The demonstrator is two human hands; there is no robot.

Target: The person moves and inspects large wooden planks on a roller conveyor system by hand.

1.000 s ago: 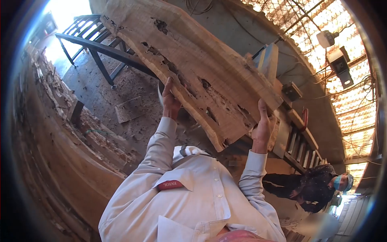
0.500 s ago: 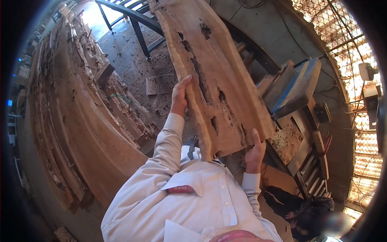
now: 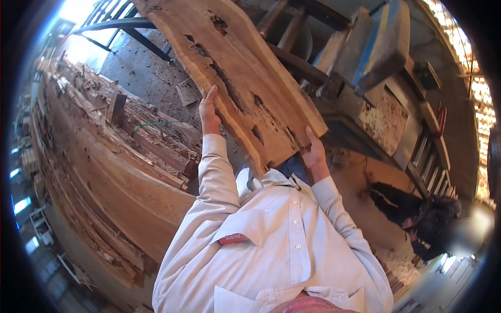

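A long live-edge wooden slab [image 3: 245,68], brown with dark holes and cracks along it, stretches away from my body, its near end close to my waist. My left hand [image 3: 210,112] grips its rough left edge, thumb on top and fingers hidden beneath. At the near right corner my right hand [image 3: 314,154] holds the slab from the side and below, thumb up along the edge. The far end runs out of the top of the view.
Stacked rough slabs [image 3: 120,172] lie to the left. A dark metal frame [image 3: 125,23] stands at the upper left. On the right is a machine [image 3: 376,57] with a blue stripe and rollers [image 3: 433,167]. A person in dark clothes [image 3: 428,219] is at the lower right.
The slab's near end has shifted left in view and away from my chest, still held in both hands. My view has turned, so the machine and the person appear further right.
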